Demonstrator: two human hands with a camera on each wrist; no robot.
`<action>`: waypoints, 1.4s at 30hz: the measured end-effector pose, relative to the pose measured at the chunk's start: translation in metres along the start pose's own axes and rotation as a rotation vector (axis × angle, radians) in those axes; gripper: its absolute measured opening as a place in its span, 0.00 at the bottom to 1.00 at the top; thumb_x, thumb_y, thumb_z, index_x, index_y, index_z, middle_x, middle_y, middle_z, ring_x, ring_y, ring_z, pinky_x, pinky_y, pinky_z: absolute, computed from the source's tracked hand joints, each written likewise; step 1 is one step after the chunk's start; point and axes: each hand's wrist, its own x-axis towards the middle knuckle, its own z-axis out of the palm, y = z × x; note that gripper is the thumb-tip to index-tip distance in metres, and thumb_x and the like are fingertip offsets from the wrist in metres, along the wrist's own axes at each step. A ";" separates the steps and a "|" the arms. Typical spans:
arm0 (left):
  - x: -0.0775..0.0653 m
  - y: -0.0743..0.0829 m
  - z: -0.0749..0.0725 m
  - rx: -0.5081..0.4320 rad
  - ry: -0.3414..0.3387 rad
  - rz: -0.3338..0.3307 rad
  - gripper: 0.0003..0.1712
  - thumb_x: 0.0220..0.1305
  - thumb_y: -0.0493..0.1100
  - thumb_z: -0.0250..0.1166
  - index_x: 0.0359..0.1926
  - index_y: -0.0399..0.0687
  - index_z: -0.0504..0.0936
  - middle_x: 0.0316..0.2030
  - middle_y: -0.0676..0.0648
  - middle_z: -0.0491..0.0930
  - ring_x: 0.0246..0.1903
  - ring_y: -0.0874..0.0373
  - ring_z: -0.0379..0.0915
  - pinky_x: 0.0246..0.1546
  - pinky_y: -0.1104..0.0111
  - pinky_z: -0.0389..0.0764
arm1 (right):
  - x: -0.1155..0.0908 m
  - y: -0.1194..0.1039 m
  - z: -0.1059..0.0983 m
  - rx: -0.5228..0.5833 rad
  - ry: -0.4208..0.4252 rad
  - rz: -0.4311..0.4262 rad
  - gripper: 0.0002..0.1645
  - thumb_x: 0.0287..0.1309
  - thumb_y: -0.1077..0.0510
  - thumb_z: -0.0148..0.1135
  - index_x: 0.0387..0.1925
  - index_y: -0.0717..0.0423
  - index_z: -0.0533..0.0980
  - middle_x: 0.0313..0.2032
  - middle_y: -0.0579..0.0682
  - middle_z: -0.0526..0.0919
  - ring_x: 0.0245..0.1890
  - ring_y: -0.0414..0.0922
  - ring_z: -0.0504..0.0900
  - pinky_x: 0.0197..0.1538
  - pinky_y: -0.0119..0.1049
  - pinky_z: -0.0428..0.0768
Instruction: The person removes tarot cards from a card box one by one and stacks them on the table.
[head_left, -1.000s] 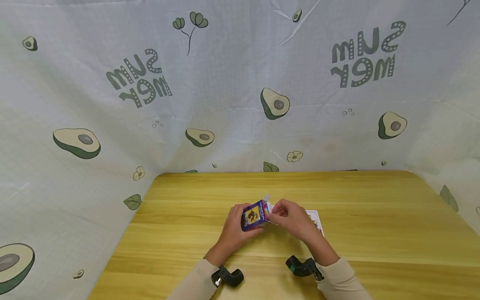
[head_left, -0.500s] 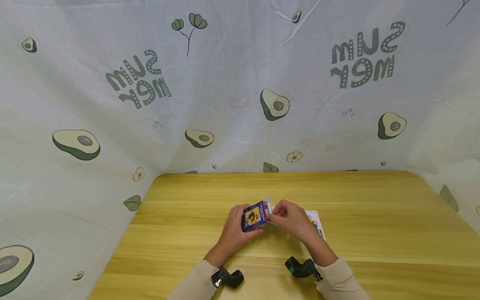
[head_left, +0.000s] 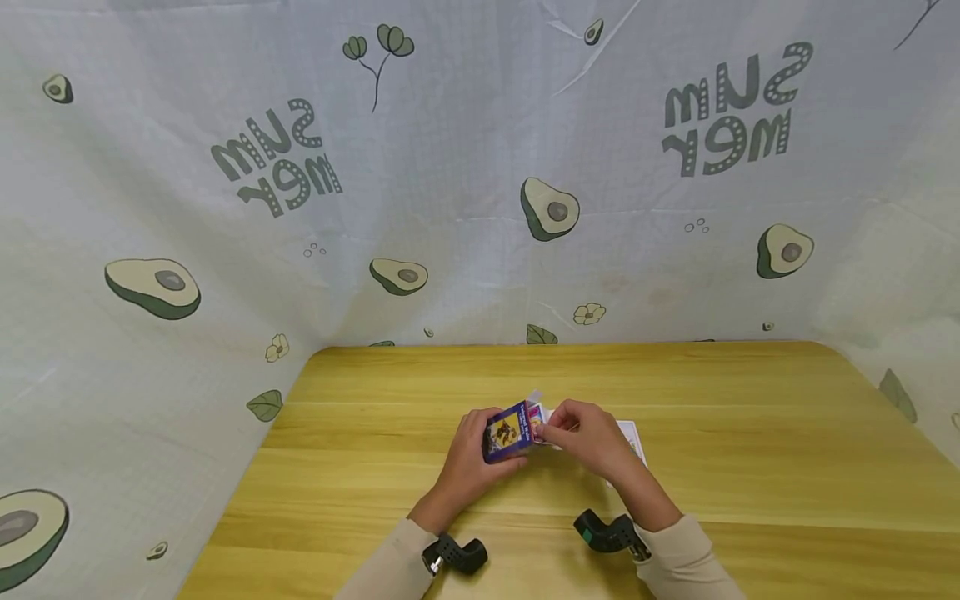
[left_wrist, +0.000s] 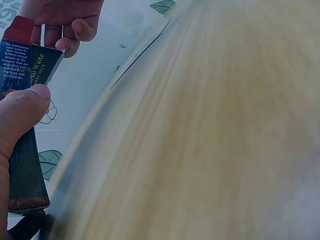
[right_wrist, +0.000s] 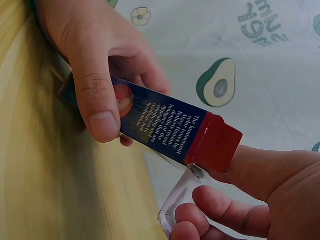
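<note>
My left hand [head_left: 467,457] grips a blue tarot card box [head_left: 504,435], thumb on one narrow side and fingers round the other. The box tilts, its opened end facing right. A red end flap [right_wrist: 217,145] stands out from it in the right wrist view, and a white flap [right_wrist: 181,196] hangs beside the opening. A tarot card [head_left: 537,420] with a pinkish picture sticks a little out of the box. My right hand [head_left: 588,437] pinches at this end with thumb and forefinger, its other fingers curled. The fingertips are partly hidden behind the flap.
A white-bordered printed sheet [head_left: 632,433] lies on the wooden table [head_left: 750,442], partly covered by my right forearm. Behind the table hangs a pale curtain [head_left: 465,167] with avocado prints. Each wrist wears a black camera mount [head_left: 465,554].
The card shows slightly more at the box's opening, and my right hand has shifted a touch to the right. My left hand and the box stay in place.
</note>
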 end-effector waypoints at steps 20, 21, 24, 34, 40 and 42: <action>0.002 0.002 -0.001 -0.007 -0.005 0.005 0.42 0.51 0.60 0.73 0.62 0.52 0.67 0.51 0.54 0.70 0.47 0.61 0.64 0.48 0.65 0.71 | -0.002 -0.001 -0.008 0.016 -0.006 -0.010 0.11 0.57 0.53 0.67 0.30 0.57 0.80 0.28 0.48 0.78 0.28 0.45 0.71 0.30 0.37 0.71; 0.002 0.002 -0.002 -0.007 -0.005 0.003 0.42 0.51 0.60 0.73 0.62 0.52 0.67 0.51 0.54 0.70 0.47 0.61 0.64 0.48 0.65 0.71 | -0.002 -0.001 -0.008 0.017 -0.005 -0.010 0.11 0.57 0.52 0.67 0.30 0.57 0.80 0.28 0.48 0.78 0.28 0.45 0.71 0.30 0.37 0.71; 0.001 0.002 -0.002 -0.006 -0.009 -0.007 0.42 0.51 0.60 0.73 0.62 0.52 0.67 0.51 0.54 0.70 0.47 0.61 0.64 0.49 0.65 0.71 | -0.001 0.000 -0.009 0.013 -0.005 -0.012 0.11 0.58 0.52 0.67 0.30 0.57 0.80 0.28 0.48 0.78 0.29 0.45 0.72 0.30 0.37 0.71; 0.000 0.001 -0.002 -0.007 -0.008 -0.004 0.42 0.51 0.59 0.73 0.62 0.52 0.67 0.51 0.54 0.70 0.47 0.61 0.64 0.49 0.65 0.71 | -0.002 0.000 -0.014 0.021 0.001 -0.010 0.10 0.58 0.54 0.66 0.31 0.57 0.80 0.28 0.48 0.78 0.29 0.45 0.72 0.31 0.37 0.72; -0.003 0.002 -0.002 -0.006 -0.008 -0.011 0.42 0.51 0.59 0.74 0.62 0.52 0.67 0.51 0.54 0.70 0.47 0.61 0.64 0.49 0.65 0.71 | -0.003 0.000 -0.016 0.036 -0.005 -0.001 0.09 0.59 0.55 0.65 0.32 0.57 0.80 0.29 0.49 0.79 0.30 0.46 0.72 0.32 0.36 0.74; -0.003 0.002 -0.002 -0.005 -0.009 -0.014 0.42 0.51 0.59 0.74 0.62 0.52 0.67 0.51 0.54 0.70 0.47 0.61 0.64 0.49 0.65 0.71 | -0.003 0.001 -0.016 0.048 -0.007 0.004 0.09 0.59 0.55 0.65 0.33 0.57 0.79 0.28 0.49 0.79 0.29 0.46 0.73 0.32 0.37 0.75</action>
